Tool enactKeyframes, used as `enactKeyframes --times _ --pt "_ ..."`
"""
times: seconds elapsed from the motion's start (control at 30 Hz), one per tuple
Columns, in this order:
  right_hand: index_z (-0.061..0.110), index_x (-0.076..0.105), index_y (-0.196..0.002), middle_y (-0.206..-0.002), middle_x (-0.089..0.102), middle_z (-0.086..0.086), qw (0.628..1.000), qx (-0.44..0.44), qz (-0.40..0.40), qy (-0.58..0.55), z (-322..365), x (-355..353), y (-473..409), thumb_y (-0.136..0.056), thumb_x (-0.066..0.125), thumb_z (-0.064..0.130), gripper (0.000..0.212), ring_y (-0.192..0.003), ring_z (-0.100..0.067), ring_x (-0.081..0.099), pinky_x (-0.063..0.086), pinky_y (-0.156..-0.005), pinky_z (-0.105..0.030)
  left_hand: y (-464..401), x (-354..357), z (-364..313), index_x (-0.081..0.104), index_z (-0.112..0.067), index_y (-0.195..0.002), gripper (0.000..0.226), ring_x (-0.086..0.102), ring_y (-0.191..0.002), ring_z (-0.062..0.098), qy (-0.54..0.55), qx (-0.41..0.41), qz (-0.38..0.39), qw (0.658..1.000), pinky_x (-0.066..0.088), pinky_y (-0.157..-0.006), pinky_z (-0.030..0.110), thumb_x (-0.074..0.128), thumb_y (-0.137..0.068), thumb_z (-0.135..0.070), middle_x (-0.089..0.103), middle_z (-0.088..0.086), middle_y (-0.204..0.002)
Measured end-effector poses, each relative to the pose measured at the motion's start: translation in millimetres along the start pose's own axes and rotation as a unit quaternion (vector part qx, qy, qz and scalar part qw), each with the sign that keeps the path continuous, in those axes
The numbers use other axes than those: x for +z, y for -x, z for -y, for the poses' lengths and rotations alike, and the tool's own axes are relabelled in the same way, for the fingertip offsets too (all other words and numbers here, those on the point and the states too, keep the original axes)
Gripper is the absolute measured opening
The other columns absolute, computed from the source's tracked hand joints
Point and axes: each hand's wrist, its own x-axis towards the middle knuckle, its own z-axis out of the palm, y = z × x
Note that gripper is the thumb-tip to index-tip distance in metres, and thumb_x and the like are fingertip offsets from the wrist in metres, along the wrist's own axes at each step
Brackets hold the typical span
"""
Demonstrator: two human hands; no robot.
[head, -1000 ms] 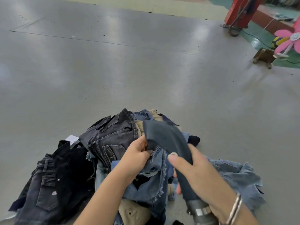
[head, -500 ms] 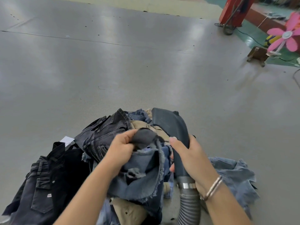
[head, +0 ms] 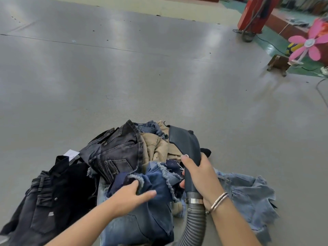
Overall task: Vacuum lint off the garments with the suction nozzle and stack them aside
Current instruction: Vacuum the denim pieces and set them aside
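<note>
The right hand grips the suction nozzle, long axis pointing away over the pile. The left hand holds the frayed blue denim just left of it, nearer.

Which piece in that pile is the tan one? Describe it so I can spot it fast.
Find the heap of garments low on the grey floor. At its far side, between the charcoal jeans and the dark suction nozzle, lies the tan garment: the only beige among denim.

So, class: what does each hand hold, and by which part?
Right hand holds the suction nozzle by its neck, just above the hose clamp. Left hand grips the frayed edge of the blue denim garment.
</note>
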Motion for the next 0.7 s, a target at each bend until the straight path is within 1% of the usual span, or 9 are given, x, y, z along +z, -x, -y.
enactKeyframes --times 0.1,0.17,0.23,0.3,0.4,0.53,0.57,0.63,0.7 --pt "0.018 0.053 -0.096 -0.069 0.06 -0.007 1.0 -0.003 -0.004 -0.021 1.4 2.6 4.0 -0.09 0.061 0.027 0.013 -0.044 -0.02 0.062 0.048 -0.042 -0.026 -12.5 2.1 -8.4 0.039 -0.018 -0.072 0.035 0.055 -0.084 0.021 -0.056 -0.054 -0.024 0.997 0.037 -0.07 0.03 0.056 -0.091 -0.041 0.057 0.002 -0.084" --pt "0.018 0.054 -0.1 -0.071 0.061 -0.004 1.0 -0.009 -0.003 -0.024 1.4 1.7 4.9 -0.09 0.061 0.029 0.016 -0.05 -0.021 0.063 0.05 -0.047 -0.029 -17.2 -15.1 -13.9 0.045 -0.012 -0.066 0.032 0.05 -0.073 0.019 0.111 -0.058 -0.056 0.991 0.034 -0.068 0.028 0.055 -0.095 -0.018 0.052 0.007 -0.072" --pt "0.02 0.054 -0.098 -0.068 0.061 -0.003 0.999 -0.012 -0.002 -0.037 1.0 -2.4 5.3 -0.089 0.061 0.031 0.016 -0.048 -0.023 0.062 0.051 -0.048 -0.031 -15.0 -44.4 -32.6 0.056 -0.005 -0.076 0.019 0.051 -0.066 0.015 0.292 -0.036 -0.057 0.954 0.039 -0.063 0.024 0.054 -0.094 -0.007 0.054 0.01 -0.07" --pt "0.021 0.055 -0.096 -0.066 0.059 -0.005 0.998 -0.021 -0.01 -0.05 2.7 -7.2 6.5 -0.09 0.061 0.031 0.014 -0.046 -0.022 0.061 0.049 -0.045 -0.027 -9.6 -76.2 -62.0 0.059 -0.005 -0.08 0.017 0.052 -0.061 0.015 0.378 0.019 -0.076 0.923 0.041 -0.057 0.024 0.051 -0.095 -0.005 0.056 0.008 -0.068" --pt "0.02 0.057 -0.096 -0.065 0.059 -0.004 0.995 -0.04 -0.043 -0.082 8.2 -13.0 8.5 -0.089 0.063 0.03 0.014 -0.044 -0.02 0.06 0.048 -0.042 -0.025 -0.2 -133.2 -113.0 0.068 -0.015 -0.082 0.027 0.063 -0.074 0.016 0.525 0.123 -0.143 0.83 0.052 -0.07 0.027 0.047 -0.096 -0.004 0.069 0.001 -0.072" --pt "0.021 0.058 -0.095 -0.059 0.06 -0.001 0.987 -0.061 -0.073 -0.127 14.9 -21.0 11.8 -0.085 0.065 0.032 0.017 -0.043 -0.02 0.059 0.052 -0.041 -0.03 27.5 -208.0 -145.0 0.077 -0.023 -0.078 0.039 0.068 -0.081 0.011 0.54 0.325 -0.202 0.749 0.054 -0.074 0.021 0.044 -0.082 -0.003 0.072 -0.003 -0.081" --pt "0.02 0.057 -0.096 -0.059 0.06 -0.001 0.986 -0.069 -0.079 -0.131 15.7 -22.0 12.9 -0.085 0.064 0.032 0.018 -0.042 -0.02 0.059 0.052 -0.041 -0.03 32.4 -215.7 -143.0 0.077 -0.023 -0.078 0.042 0.067 -0.08 0.01 0.517 0.345 -0.207 0.755 0.053 -0.074 0.02 0.041 -0.077 -0.001 0.072 -0.004 -0.08" --pt "0.022 0.056 -0.098 -0.061 0.059 -0.003 0.984 -0.083 -0.093 -0.127 16.2 -23.6 14.1 -0.086 0.064 0.033 0.018 -0.042 -0.021 0.059 0.048 -0.039 -0.026 32.1 -207.9 -120.9 0.072 -0.017 -0.061 0.041 0.059 -0.062 0.001 0.421 0.303 -0.272 0.811 0.047 -0.06 0.013 0.039 -0.072 0.004 0.065 -0.01 -0.061" --pt "0.023 0.056 -0.096 -0.059 0.059 -0.001 0.983 -0.088 -0.104 -0.123 14.8 -24.8 13.7 -0.085 0.064 0.033 0.016 -0.042 -0.021 0.059 0.046 -0.039 -0.023 18.1 -176.9 -72.0 0.063 -0.007 -0.054 0.028 0.05 -0.058 0.004 0.273 0.152 -0.32 0.895 0.036 -0.054 0.018 0.043 -0.075 -0.004 0.057 -0.002 -0.053"
